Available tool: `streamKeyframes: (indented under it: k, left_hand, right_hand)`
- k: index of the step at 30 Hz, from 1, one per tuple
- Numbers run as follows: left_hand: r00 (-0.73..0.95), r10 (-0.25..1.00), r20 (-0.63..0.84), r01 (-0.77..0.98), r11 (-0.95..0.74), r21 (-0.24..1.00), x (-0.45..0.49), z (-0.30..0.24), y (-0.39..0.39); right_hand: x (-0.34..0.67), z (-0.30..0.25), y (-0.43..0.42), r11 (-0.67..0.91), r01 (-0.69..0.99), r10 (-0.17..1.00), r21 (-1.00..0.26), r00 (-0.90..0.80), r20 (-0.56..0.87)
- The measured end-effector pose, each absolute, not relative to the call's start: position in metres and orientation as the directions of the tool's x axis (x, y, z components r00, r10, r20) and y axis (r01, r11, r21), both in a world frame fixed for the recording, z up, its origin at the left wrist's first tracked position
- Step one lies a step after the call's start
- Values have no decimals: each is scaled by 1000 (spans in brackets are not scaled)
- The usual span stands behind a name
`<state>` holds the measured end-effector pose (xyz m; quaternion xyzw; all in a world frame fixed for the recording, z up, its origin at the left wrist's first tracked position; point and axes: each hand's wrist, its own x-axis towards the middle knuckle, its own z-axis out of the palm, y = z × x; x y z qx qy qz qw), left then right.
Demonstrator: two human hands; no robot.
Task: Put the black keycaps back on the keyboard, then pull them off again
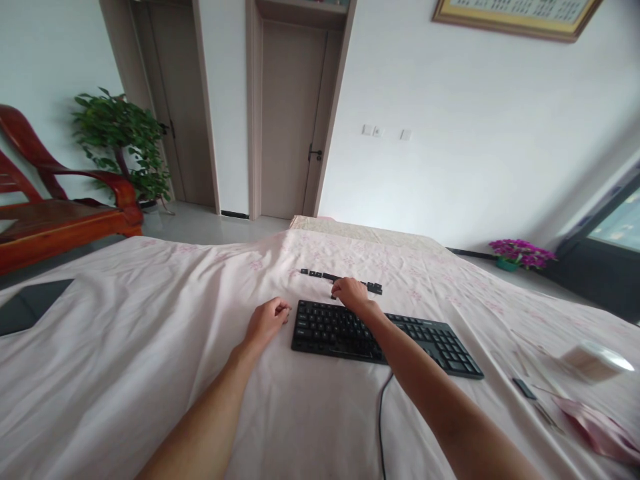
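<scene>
A black keyboard [330, 328] lies on the pale pink cloth, with some of its bottom-row keys apparently off the board. My right hand [353, 295] reaches across it, fingers pinched together just behind its back edge. At those fingertips is a small black keycap [333, 297], partly covered by the hand. Beyond stretches a line of loose black keycaps [313, 273], the middle of which my hand hides. Left of the keyboard, my left hand [269, 320] rests on the cloth with its fingers curled in; nothing shows in them.
The keyboard's cable [381, 427] runs toward me. At right lie a round clear container [595, 361], a small dark-ended tool [524, 388] and a pink cloth piece [595, 427]. A dark flat device [33, 307] is at far left. Beyond it stands a wooden chair [75, 220].
</scene>
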<state>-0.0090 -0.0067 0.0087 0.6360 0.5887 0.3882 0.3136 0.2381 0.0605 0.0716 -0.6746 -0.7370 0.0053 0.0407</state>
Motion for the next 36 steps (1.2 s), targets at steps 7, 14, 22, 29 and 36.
streamKeyframes:
  k: [7, 14, 22, 29, 36]
  left_hand:
    - [18, 991, 131, 496, -122, 860, -10, 13, -9]
    - [21, 990, 140, 499, -132, 857, -10, 10, -8]
    - [35, 988, 152, 488, -150, 860, -10, 11, -9]
    - [24, 989, 146, 501, -139, 854, -9, 11, -9]
    - [19, 988, 153, 504, -142, 852, -9, 16, -13]
  right_hand:
    - [240, 65, 62, 41, 992, 999, -122, -38, 25]
    - [239, 78, 44, 82, 983, 994, -163, -70, 79]
    - [248, 88, -37, 426, 855, 883, -295, -323, 340]
    - [253, 73, -84, 426, 879, 883, -216, -351, 313]
    - [250, 69, -86, 418, 900, 884, -123, -371, 285]
